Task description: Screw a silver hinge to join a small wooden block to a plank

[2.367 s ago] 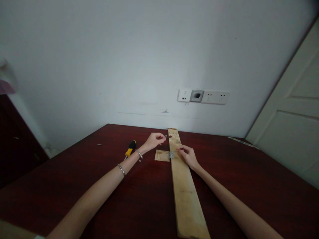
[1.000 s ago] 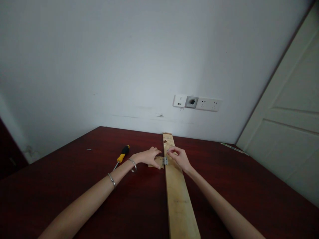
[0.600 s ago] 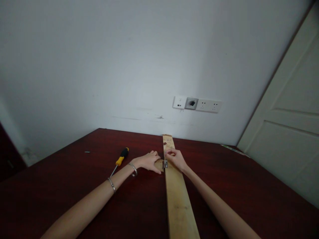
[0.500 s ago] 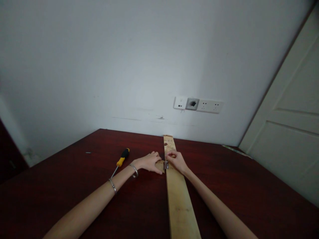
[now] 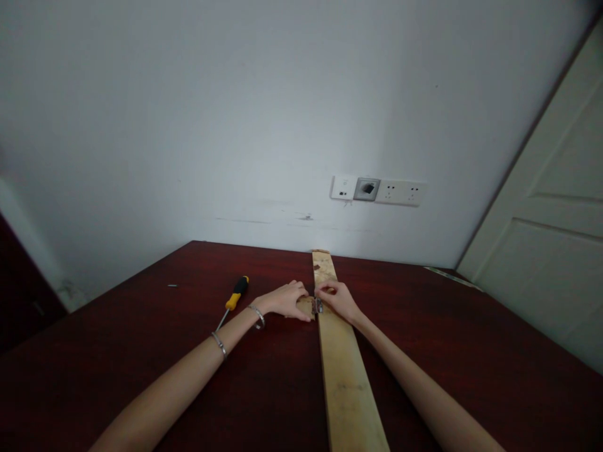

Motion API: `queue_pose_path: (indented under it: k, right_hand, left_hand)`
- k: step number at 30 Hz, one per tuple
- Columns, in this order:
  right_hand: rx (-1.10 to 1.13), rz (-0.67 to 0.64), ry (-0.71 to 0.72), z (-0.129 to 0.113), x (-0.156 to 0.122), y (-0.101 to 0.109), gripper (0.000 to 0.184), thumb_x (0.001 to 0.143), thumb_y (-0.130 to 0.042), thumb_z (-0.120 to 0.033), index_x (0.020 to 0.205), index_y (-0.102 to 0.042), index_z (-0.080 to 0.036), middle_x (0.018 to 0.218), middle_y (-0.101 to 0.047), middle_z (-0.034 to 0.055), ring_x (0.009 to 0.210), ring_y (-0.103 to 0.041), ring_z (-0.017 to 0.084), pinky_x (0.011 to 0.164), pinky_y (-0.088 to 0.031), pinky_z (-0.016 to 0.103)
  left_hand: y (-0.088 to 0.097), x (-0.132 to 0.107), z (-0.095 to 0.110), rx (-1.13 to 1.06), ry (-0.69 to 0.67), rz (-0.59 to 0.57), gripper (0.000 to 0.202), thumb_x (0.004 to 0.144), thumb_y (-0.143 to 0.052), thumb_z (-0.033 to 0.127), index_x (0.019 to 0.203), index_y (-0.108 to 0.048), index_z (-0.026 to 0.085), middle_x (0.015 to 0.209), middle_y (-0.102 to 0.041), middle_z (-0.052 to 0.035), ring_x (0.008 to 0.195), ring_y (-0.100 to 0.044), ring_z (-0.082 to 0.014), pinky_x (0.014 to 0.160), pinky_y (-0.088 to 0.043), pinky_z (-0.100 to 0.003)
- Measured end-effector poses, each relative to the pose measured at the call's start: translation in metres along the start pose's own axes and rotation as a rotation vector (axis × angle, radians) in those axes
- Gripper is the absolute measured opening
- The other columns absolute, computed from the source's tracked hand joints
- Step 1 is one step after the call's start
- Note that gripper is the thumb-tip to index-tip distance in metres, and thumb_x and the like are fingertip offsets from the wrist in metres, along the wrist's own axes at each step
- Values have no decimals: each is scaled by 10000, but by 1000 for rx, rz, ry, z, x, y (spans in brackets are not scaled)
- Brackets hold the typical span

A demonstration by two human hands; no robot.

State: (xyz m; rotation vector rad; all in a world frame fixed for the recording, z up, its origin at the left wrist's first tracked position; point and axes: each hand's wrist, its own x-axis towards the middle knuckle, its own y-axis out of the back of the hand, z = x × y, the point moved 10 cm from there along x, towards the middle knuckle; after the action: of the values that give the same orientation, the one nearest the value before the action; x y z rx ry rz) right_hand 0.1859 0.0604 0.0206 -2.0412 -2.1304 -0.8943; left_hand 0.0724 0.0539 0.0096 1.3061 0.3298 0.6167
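A long pale wooden plank [image 5: 349, 383] lies lengthwise on the table. A small metal hinge [image 5: 319, 306] sits at its left edge, beside a short wooden piece [image 5: 306, 306]. My left hand [image 5: 284, 299] is closed around that short piece, thumb on the near side and fingers on the far side, keeping it against the plank. Over the plank, my right hand [image 5: 341, 302] has thumb and forefinger pinched together just above the hinge; whatever is between the fingertips is too small to see. A yellow and black screwdriver [image 5: 238, 293] lies left of my left hand, its shaft partly behind my forearm.
The dark red table [image 5: 264, 389] meets a white wall with a row of sockets [image 5: 377, 190]. A small metal bit [image 5: 172, 285] lies at the left. A flat pale strip [image 5: 453, 278] rests by the back right edge, near a white panelled door [image 5: 556, 232].
The whole view has shifted slightly, so things appear a little higher and further right. Both hands keep nearly the same places at the short piece and the hinge.
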Motion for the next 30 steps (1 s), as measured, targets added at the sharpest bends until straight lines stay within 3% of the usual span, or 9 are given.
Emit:
queue_pose_path:
  k: [13, 30]
  right_hand:
    - [-25, 9, 20, 5, 1, 1, 168, 707, -650, -325, 715, -716, -170, 744, -724, 56, 700, -651, 192, 680, -496, 307]
    - [-30, -5, 18, 3, -1, -1, 167, 725, -641, -321, 729, -713, -171, 755, -729, 42, 684, -645, 171, 678, -506, 294]
  left_hand:
    - [0, 1, -2, -49, -2, -14, 655, 655, -698, 629, 1070, -609, 130, 1002, -540, -78, 929, -503, -225, 799, -415, -299]
    - [4, 1, 1, -88, -18, 11, 629, 660, -704, 602, 1081, -594, 148, 1012, -542, -68, 954, -502, -226, 835, -419, -311]
